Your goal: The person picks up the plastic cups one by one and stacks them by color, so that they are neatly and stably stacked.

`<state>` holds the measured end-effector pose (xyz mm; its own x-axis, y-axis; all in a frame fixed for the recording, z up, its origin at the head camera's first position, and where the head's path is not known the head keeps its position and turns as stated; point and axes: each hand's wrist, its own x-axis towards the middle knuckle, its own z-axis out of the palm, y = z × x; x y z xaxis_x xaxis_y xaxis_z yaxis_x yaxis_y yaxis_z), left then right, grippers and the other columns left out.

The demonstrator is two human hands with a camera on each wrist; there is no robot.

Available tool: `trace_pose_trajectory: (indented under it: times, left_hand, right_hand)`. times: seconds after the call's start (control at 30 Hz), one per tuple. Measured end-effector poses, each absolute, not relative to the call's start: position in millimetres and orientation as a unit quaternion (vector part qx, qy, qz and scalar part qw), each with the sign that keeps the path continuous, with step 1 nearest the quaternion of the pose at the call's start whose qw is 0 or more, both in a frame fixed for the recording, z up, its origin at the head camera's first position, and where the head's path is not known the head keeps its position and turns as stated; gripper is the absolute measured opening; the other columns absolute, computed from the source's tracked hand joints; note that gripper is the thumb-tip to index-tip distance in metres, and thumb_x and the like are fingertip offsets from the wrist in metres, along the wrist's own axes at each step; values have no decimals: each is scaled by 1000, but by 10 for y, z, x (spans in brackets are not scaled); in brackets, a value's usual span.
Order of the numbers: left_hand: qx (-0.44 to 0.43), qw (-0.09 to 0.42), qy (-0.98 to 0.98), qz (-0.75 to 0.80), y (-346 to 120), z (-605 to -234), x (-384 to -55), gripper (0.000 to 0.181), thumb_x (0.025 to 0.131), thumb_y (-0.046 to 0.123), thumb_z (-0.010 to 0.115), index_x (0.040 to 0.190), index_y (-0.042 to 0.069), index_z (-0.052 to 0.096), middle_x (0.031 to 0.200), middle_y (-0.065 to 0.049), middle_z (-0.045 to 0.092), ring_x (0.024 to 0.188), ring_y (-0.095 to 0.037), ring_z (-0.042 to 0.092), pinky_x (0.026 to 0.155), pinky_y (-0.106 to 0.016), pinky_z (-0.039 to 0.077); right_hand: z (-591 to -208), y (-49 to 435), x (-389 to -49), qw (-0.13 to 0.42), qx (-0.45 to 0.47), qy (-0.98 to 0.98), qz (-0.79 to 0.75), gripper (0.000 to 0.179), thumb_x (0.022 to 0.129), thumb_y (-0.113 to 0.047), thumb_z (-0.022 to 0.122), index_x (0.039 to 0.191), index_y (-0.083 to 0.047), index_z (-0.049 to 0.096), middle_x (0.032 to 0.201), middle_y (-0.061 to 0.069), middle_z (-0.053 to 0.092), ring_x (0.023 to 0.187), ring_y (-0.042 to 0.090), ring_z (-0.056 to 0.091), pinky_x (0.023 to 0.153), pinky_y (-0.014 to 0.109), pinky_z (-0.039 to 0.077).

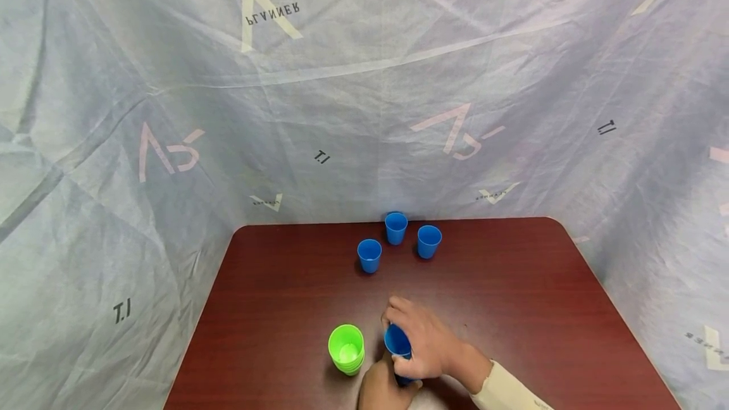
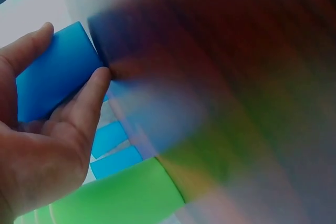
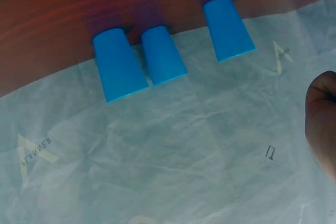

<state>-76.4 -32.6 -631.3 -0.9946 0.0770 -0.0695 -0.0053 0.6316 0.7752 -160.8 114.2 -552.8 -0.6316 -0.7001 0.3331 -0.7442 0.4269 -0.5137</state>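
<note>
Both my hands are at one blue plastic cup point(image 1: 397, 339) near the front of the table, its open mouth facing up. My right hand point(image 1: 429, 343) grips it around the rim from the right, thumb on the near side and fingers on the far side. Lower down, my left hand point(image 1: 383, 388) holds the same cup near its base; the left wrist view shows the cup point(image 2: 58, 72) between thumb and fingers. Just left of the hands stands a stack of nested green cups point(image 1: 346, 350). Only part of the right hand point(image 3: 323, 121) shows in the right wrist view.
Three separate blue cups stand upright towards the back: one at the left point(image 1: 369, 256), one by the far edge point(image 1: 395, 228) and one at the right point(image 1: 429, 242). The dark red table point(image 1: 273, 309) meets a grey printed cloth point(image 1: 342, 112) behind and at both sides.
</note>
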Motion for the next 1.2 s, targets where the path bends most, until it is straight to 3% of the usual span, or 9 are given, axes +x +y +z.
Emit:
trace_pose_trajectory:
  times: [0.27, 0.43, 0.53, 0.73, 0.87, 0.97, 1.2]
  left_hand:
    - [-19, 29, 923, 383, -273, -6312, -728, 71, 79, 56, 84, 130, 9, 66, 90, -3, 79, 75, -21, 74, 66, -40, 58]
    - [-24, 48, 913, 404, -275, -6229, -741, 68, 81, 52, 83, 131, 9, 65, 102, -6, 79, 88, -25, 76, 75, -44, 61]
    - [-12, 35, 909, 415, -281, -6185, -731, 71, 81, 46, 86, 135, 7, 62, 114, -7, 77, 99, -25, 76, 84, -42, 61]
    - [52, -66, 909, 408, -293, -6203, -772, 73, 82, 37, 89, 140, 5, 59, 122, -7, 74, 109, -20, 73, 90, -36, 61]
    - [96, -152, 901, 395, -329, -6282, -820, 69, 75, 25, 93, 134, 7, 62, 113, -5, 78, 100, -15, 75, 83, -33, 62]
    - [116, -178, 891, 401, -354, -6323, -852, 71, 69, 21, 95, 131, 11, 62, 108, -4, 79, 96, -13, 76, 80, -31, 62]
    - [115, -107, 905, 395, -384, -6308, -845, 75, 79, 35, 90, 141, 10, 55, 114, -7, 79, 100, -14, 76, 81, -31, 62]
  right_hand:
    - [-5664, 1167, -1532, 38, 436, -846, 304, 45, 62, -36, 77, 99, -28, 53, 93, -14, 46, 80, -4, 37, 62, 12, 32]
    - [-5714, 1167, -1528, 58, 451, -839, 300, 47, 60, -34, 77, 99, -25, 53, 92, -13, 44, 80, -4, 35, 63, 11, 29]
    - [-5735, 1160, -1538, 69, 460, -834, 297, 45, 60, -34, 76, 97, -25, 52, 90, -12, 42, 79, -4, 31, 63, 10, 27]
    - [-5805, 1164, -1545, 85, 469, -835, 277, 42, 62, -37, 76, 93, -23, 52, 89, -11, 42, 78, -3, 29, 66, 10, 27]
    - [-5858, 1156, -1537, 103, 468, -840, 253, 42, 68, -41, 79, 97, -23, 54, 92, -12, 41, 79, -2, 32, 69, 10, 29]
    - [-5888, 1157, -1538, 112, 467, -842, 245, 43, 71, -44, 79, 99, -23, 55, 94, -12, 41, 81, -1, 33, 70, 10, 30]
    - [-5944, 1181, -1538, 121, 469, -842, 238, 45, 69, -45, 81, 97, -24, 54, 93, -13, 40, 80, -1, 32, 71, 10, 28]
